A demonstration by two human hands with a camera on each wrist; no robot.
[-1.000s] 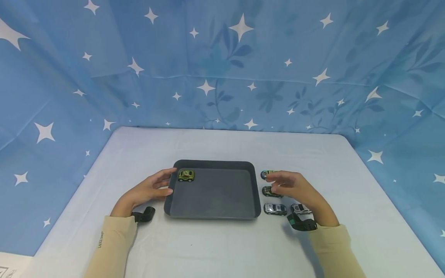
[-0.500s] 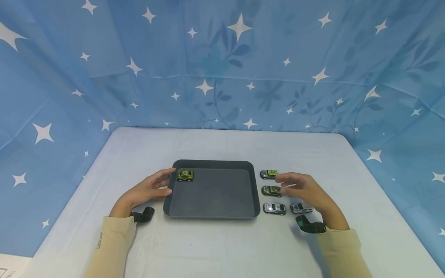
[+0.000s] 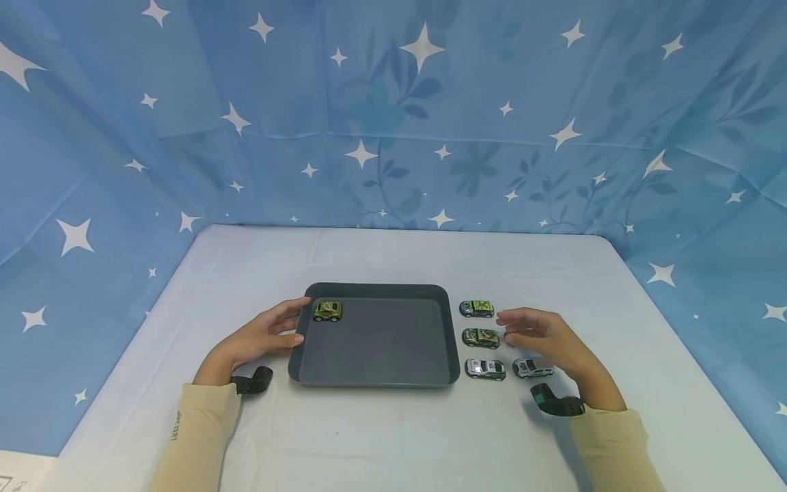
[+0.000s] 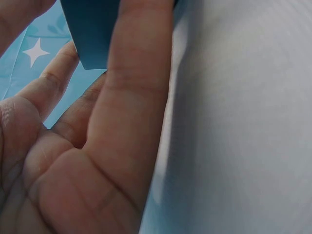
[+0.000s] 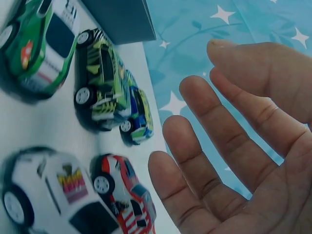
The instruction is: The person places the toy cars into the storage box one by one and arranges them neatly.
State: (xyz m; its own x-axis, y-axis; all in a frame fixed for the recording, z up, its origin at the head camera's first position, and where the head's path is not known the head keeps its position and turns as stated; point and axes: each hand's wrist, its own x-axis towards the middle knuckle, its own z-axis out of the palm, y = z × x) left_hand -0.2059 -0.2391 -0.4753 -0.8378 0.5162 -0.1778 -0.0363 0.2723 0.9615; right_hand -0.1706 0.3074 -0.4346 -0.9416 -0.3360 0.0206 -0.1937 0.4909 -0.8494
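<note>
A dark grey tray lies on the table with a yellow-green toy car in its far left corner. My left hand rests at the tray's left side, fingertips and thumb on the rim, fingers loosely extended. To the right of the tray are a blue-green toy car, a camouflage toy car, a white-and-green toy car and a white toy car. My right hand hovers beside them, holding nothing. A red-and-white toy car, mostly hidden by that hand in the head view, shows in the right wrist view.
A white cloth covers the table. Behind it hangs a blue curtain with white stars. A corner of printed paper shows at the lower left.
My right hand has moved right, off the toy cars it overlapped, uncovering the blue-green and camouflage ones. My left hand keeps its place at the tray.
</note>
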